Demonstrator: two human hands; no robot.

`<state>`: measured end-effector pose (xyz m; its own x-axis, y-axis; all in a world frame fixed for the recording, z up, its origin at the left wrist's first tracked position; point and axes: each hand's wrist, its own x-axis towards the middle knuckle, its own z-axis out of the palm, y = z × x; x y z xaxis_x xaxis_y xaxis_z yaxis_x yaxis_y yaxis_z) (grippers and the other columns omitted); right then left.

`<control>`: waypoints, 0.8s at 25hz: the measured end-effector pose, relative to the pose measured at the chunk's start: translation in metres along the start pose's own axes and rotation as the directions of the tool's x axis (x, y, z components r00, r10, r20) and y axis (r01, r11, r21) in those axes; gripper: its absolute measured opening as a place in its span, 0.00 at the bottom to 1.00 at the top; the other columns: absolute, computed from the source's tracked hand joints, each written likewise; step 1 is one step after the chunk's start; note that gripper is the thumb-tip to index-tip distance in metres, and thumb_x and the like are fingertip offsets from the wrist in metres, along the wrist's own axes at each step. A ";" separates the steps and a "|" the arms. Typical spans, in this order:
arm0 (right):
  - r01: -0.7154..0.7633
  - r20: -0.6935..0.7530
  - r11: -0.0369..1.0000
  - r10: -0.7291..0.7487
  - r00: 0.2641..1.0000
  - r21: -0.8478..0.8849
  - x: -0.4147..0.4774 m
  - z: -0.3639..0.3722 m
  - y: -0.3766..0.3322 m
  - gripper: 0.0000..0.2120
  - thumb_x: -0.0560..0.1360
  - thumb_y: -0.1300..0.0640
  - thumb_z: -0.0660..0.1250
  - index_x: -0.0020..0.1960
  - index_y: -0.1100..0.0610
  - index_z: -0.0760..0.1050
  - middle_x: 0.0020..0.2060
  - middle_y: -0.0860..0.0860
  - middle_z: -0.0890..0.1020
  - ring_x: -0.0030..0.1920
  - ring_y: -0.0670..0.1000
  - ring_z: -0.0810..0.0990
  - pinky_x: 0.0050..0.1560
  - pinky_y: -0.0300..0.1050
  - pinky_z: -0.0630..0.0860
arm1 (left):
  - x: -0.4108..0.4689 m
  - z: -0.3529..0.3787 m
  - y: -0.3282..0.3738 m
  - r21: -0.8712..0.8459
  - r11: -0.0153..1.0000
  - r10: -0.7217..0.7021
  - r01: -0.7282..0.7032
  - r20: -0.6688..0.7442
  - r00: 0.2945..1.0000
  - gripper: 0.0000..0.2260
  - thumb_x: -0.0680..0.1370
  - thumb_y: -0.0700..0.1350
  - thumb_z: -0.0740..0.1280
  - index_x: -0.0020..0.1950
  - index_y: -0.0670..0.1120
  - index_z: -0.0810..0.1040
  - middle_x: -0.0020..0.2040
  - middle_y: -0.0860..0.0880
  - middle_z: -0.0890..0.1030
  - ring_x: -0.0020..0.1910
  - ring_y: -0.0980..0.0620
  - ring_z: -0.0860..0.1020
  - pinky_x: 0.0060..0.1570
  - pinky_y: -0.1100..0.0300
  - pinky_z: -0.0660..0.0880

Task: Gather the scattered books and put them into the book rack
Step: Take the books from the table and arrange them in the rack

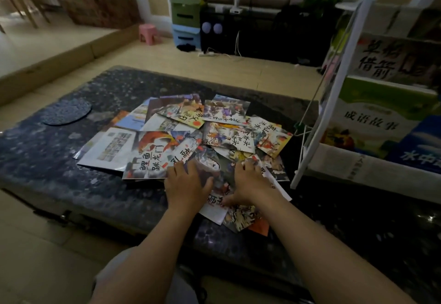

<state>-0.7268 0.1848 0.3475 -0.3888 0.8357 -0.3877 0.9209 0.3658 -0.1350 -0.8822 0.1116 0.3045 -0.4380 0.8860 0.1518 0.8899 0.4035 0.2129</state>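
Surface: dark speckled table [47, 155] on a pale floor in a dim room; a pink stool [148, 33] stands far off at 11 o'clock.
Books: the scattered books [186, 131] lie in one loose overlapping heap at the table's centre, covers at all angles, some face down. None is lifted.
Rack: the white-framed book rack [334, 103] stands at 3 o'clock of the heap, just beside it, with its foot on the table. Large volumes [372, 122] already fill its tiers, covers facing out.
Other item: a round dark mat [68, 112] lies at 10 o'clock of the heap, apart from it.
Left hand: the left hand [188, 184] lies flat on the 6 o'clock edge of the heap, fingers straight and close, thumb spread toward 3 o'clock. It holds nothing and presses down.
Right hand: the right hand [250, 184] lies beside it on the same near books, fingers spread wide and tips bent slightly onto the covers. Whether its thumb hooks under an edge cannot be told.
Purpose, judged: both palms bracket the dark cover [214, 172] between them, likely to slide the near books together and square them before lifting.
Progress, judged: gathering is at its start.
Risk, judged: glossy covers may slip sideways under flat pressure.
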 end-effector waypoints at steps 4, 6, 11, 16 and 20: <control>-0.026 0.006 1.000 0.026 1.000 0.003 0.006 0.002 -0.003 0.60 0.64 0.36 0.78 0.80 0.59 0.46 0.78 0.59 0.48 0.77 0.64 0.50 0.70 0.62 0.64 | 0.006 0.000 0.007 -0.006 1.000 -0.015 0.015 -0.042 0.999 0.35 0.72 0.64 0.67 0.71 0.42 0.68 0.64 0.38 0.72 0.61 0.36 0.70 0.56 0.43 0.71; -0.039 0.002 0.999 0.039 0.999 0.029 0.006 0.001 -0.002 0.60 0.63 0.36 0.79 0.79 0.59 0.48 0.77 0.59 0.49 0.77 0.64 0.50 0.70 0.62 0.65 | 0.011 -0.002 0.007 -0.045 0.999 -0.032 0.031 -0.029 0.999 0.36 0.73 0.62 0.68 0.71 0.40 0.67 0.63 0.37 0.73 0.61 0.36 0.70 0.57 0.43 0.70; -0.023 -0.070 0.985 0.035 0.997 0.173 -0.003 -0.002 0.004 0.55 0.62 0.40 0.81 0.74 0.58 0.52 0.74 0.60 0.56 0.74 0.63 0.58 0.67 0.60 0.69 | 0.014 -0.020 0.012 -0.322 0.941 -0.128 0.100 -0.065 0.990 0.22 0.77 0.47 0.64 0.68 0.39 0.69 0.58 0.39 0.72 0.54 0.38 0.73 0.51 0.46 0.74; 0.105 -0.260 0.900 0.010 0.965 0.424 -0.018 -0.029 0.020 0.29 0.71 0.55 0.77 0.60 0.57 0.60 0.48 0.57 0.76 0.45 0.57 0.79 0.35 0.51 0.73 | 0.015 -0.043 0.015 -0.461 0.884 -0.111 0.075 -0.052 0.992 0.15 0.78 0.44 0.63 0.64 0.42 0.73 0.56 0.42 0.72 0.49 0.44 0.73 0.45 0.53 0.70; 0.215 -0.357 0.881 -0.057 0.932 0.421 -0.038 -0.069 0.039 0.23 0.71 0.61 0.73 0.56 0.52 0.61 0.48 0.54 0.73 0.45 0.54 0.76 0.36 0.48 0.71 | 0.013 -0.070 0.033 -0.536 0.844 -0.026 -0.012 -0.063 0.998 0.13 0.76 0.45 0.64 0.60 0.46 0.73 0.46 0.46 0.77 0.41 0.49 0.75 0.36 0.56 0.72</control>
<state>-0.6783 0.1959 0.4195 -0.4251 0.9047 -0.0282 0.7398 0.3294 -0.5866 -0.8673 0.1204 0.3809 -0.4678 0.8592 0.2071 0.6883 0.2072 0.6952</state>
